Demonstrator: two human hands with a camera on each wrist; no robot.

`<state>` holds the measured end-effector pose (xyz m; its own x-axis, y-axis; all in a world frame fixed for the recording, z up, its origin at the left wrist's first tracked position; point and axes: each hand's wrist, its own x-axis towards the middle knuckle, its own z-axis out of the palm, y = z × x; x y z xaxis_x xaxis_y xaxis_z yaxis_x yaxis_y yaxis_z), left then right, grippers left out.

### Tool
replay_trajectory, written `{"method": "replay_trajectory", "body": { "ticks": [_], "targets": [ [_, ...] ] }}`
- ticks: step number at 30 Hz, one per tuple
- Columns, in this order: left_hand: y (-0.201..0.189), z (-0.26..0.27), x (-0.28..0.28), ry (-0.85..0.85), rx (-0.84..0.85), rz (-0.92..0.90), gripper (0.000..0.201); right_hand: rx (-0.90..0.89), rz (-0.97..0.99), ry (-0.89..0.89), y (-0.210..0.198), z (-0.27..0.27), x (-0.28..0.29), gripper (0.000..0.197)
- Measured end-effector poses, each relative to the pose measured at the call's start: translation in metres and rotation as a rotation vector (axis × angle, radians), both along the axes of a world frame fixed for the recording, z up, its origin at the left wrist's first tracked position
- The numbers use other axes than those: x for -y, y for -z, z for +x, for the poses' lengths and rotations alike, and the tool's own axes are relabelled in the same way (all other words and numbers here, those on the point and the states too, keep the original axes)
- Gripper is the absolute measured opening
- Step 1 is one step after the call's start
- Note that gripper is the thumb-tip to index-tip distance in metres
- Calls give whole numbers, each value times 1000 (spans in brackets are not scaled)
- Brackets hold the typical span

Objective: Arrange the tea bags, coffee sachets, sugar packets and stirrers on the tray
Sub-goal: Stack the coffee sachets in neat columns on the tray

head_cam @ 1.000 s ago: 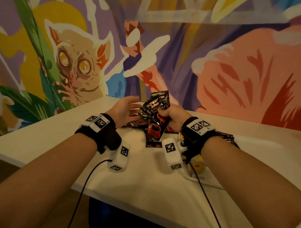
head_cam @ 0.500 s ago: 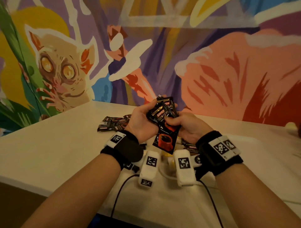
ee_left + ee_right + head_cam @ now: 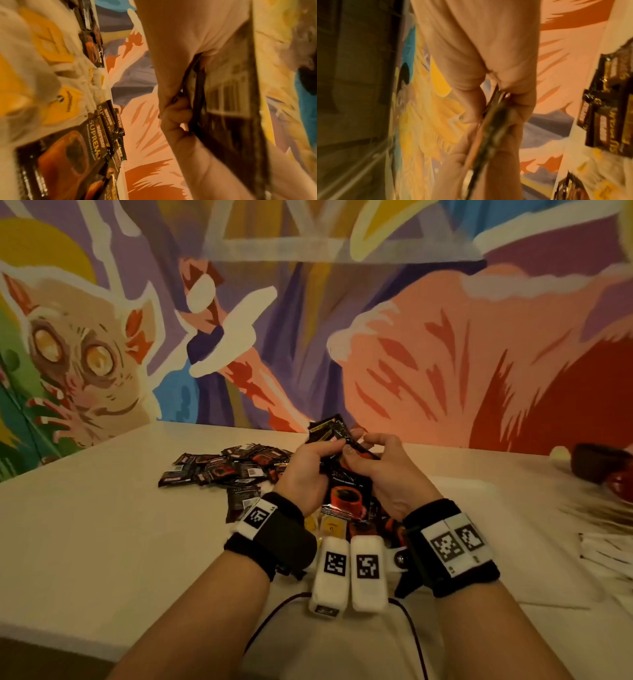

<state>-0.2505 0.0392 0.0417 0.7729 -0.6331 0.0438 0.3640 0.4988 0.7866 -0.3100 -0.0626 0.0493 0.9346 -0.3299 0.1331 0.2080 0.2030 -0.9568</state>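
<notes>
Both hands hold one stack of black coffee sachets [image 3: 346, 487] with a red cup print, upright above the table. My left hand [image 3: 310, 470] grips its left side, thumb on the front. My right hand [image 3: 383, 470] pinches the right side near the top. In the left wrist view the sachet stack [image 3: 228, 108] shows its barcoded back against the left hand [image 3: 178, 116]. The right wrist view shows the stack [image 3: 493, 121] edge-on between thumb and fingers of the right hand [image 3: 488, 105]. Under the hands lie yellow-tagged tea bags [image 3: 330, 525] on a white tray [image 3: 479, 491].
A loose pile of coffee sachets [image 3: 229, 465] lies on the white table [image 3: 102, 525], left of the hands. White packets or stirrers [image 3: 606, 553], blurred, lie at the right edge. A dark bowl-like thing [image 3: 599, 462] stands far right. A painted mural wall [image 3: 376, 320] runs close behind.
The left hand came off the pile and joined the right hand on the sachet stack. Both hands with the stack moved right, nearer and over the tray.
</notes>
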Motion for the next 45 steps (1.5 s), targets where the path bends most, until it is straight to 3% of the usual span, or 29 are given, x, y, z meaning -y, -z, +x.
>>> {"method": "replay_trajectory", "body": {
  "ticks": [3, 7, 9, 11, 14, 19, 24, 29, 31, 34, 39, 45],
  "targets": [
    [5, 6, 2, -135, 8, -14, 32, 13, 17, -142, -1, -2, 0, 56],
    [6, 13, -7, -210, -7, -69, 23, -107, -126, -262, 0, -4, 1, 74],
    [8, 16, -14, -211, -27, -81, 21, -195, -142, -263, 1, -5, 4, 64],
    [9, 18, -21, -212, -22, -73, 22, -247, -185, -285, -2, -9, 12, 41],
    [9, 17, -30, -185, 15, -33, 23, -220, -225, -177, -5, -16, 29, 24],
    [11, 21, -31, -330, 122, 56, 34, -85, -67, -50, -9, -13, 33, 20],
    [14, 16, -30, -381, 235, 187, 28, 22, 82, -10, -11, -14, 34, 21],
    [17, 7, -19, -294, 297, 303, 20, -86, -272, -108, 0, -5, 8, 21],
    [14, 3, -18, -257, 265, 279, 32, -142, -341, -62, 2, -2, 3, 17],
    [12, 2, -22, -166, 151, 140, 51, -163, -294, -1, 2, 1, 4, 18],
    [15, 6, -25, -245, 127, 93, 22, -150, -170, 61, 0, -1, 10, 22],
    [14, 9, -26, -329, 286, 199, 30, -115, -33, -29, 1, -1, 15, 18]
  ]
}}
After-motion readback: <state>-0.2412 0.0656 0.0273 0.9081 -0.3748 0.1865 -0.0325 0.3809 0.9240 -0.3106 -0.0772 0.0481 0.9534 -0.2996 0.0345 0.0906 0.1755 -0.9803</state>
